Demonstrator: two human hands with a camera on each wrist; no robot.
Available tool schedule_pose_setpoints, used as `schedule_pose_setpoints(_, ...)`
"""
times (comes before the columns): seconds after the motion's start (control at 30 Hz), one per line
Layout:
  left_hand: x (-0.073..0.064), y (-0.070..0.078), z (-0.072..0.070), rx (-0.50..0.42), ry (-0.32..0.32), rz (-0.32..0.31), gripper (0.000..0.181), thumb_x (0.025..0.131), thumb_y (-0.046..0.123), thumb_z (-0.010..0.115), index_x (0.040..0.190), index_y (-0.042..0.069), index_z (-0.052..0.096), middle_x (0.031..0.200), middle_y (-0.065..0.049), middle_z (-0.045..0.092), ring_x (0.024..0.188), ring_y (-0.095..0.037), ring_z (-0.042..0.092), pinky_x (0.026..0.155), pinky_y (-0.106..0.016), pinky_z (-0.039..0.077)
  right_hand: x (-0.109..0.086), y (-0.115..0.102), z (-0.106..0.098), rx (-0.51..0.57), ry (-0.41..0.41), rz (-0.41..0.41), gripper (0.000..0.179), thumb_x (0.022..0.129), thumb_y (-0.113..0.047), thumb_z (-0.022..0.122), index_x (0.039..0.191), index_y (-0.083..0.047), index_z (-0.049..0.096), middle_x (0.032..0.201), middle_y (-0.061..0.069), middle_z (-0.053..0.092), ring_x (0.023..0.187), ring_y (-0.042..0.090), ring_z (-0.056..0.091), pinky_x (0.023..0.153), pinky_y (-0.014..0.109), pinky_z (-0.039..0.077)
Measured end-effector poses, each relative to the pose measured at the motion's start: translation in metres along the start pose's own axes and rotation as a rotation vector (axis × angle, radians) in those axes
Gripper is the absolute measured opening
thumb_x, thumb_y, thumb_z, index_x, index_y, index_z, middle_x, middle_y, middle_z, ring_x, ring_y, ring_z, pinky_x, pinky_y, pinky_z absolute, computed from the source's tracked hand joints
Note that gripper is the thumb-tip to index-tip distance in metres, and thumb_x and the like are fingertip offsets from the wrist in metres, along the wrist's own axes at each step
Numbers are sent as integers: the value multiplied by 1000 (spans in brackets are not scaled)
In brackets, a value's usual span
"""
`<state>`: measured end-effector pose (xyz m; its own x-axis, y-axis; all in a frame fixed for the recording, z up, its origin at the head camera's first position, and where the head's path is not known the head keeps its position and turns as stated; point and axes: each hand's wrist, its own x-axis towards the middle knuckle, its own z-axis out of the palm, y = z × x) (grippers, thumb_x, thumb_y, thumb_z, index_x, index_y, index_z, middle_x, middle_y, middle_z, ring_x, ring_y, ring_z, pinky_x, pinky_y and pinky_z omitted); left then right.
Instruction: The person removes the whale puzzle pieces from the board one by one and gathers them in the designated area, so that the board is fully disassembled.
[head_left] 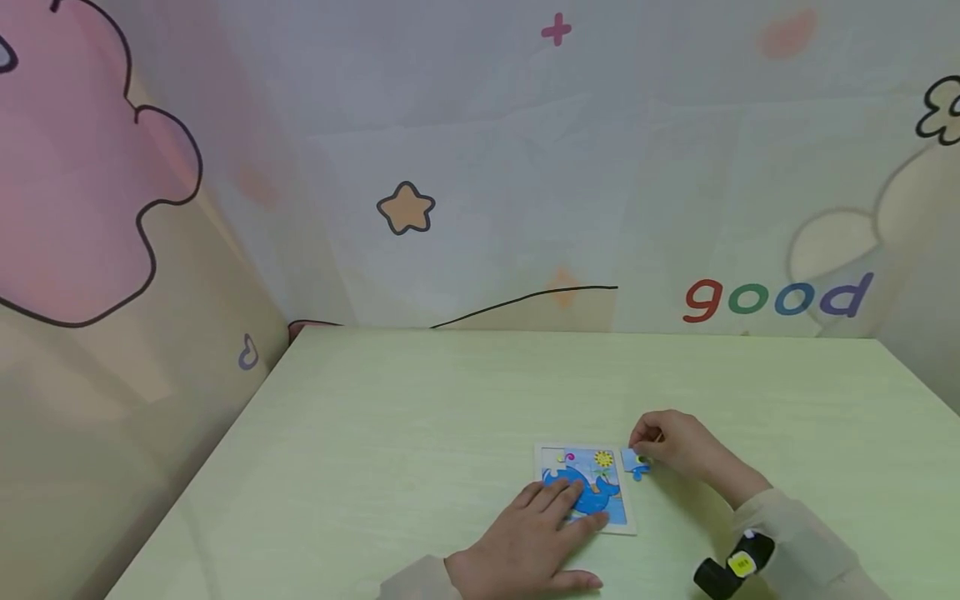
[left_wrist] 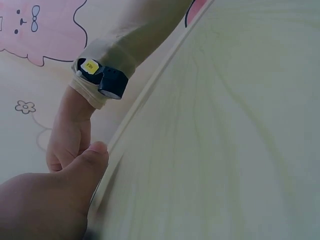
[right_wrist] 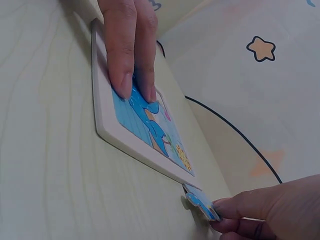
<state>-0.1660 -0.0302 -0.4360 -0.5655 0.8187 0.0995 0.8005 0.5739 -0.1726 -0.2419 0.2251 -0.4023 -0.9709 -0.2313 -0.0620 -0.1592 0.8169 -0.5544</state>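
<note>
A small jigsaw puzzle in a pale frame [head_left: 628,504] lies on the table and shows a blue whale and a yellow sun. My left hand [head_left: 528,533] lies over its lower left part, fingers straight, and fingertips press on the picture in the right wrist view. Just off the frame's right side, my right hand [head_left: 678,446] pinches a blue puzzle piece [head_left: 634,461] between thumb and fingers. The piece [right_wrist: 201,204] is tilted, one edge right at the frame's corner. At the picture's upper left corner is a plainer, paler patch. The left wrist view shows no puzzle.
The pale green table [head_left: 375,433] extends around the puzzle. Behind it stands a printed backdrop [head_left: 480,167] with a star and the word "good". A black wrist camera [head_left: 735,567] sits on the right sleeve.
</note>
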Motion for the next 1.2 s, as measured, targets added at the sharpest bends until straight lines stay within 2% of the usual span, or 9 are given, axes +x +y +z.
schedule_pose_setpoints(0.4,0,-2,1,7,-2,3,64,96,67,24,148,32,35,154,-6,36,143,-20,34,109,-37,36,-1,0,5,2,30,19,6,86,-9,69,92,-10,67,86,1,63,80,16,52,75,32,49)
schedule_pose_setpoints(0.53,1,-2,1,-5,-22,4,64,96,67,23,149,32,34,155,-7,34,143,-21,33,110,-38,36,-1,-3,2,-6,42,6,6,87,-10,68,93,-10,68,88,2,64,80,16,53,73,30,48)
schedule_pose_setpoints(0.8,1,-1,-1,-29,-61,-3,64,96,67,22,150,33,31,157,-7,31,145,-22,30,111,-38,35,-1,-15,-5,12,60,-67,7,89,-12,67,95,-9,68,88,1,65,80,15,53,70,26,46)
schedule_pose_setpoints(1.0,1,-1,-1,-28,-79,-10,64,96,67,21,150,34,30,157,-6,30,146,-21,29,112,-38,35,0,-24,-5,60,71,-156,11,90,-15,66,98,-7,67,88,0,65,80,14,55,69,26,45)
schedule_pose_setpoints(1.2,2,-1,-1,-33,-85,-9,65,96,67,21,151,34,29,158,-6,29,146,-22,28,112,-38,34,2,-33,3,97,72,-171,11,90,-15,67,98,-8,67,92,0,66,82,13,57,71,27,46)
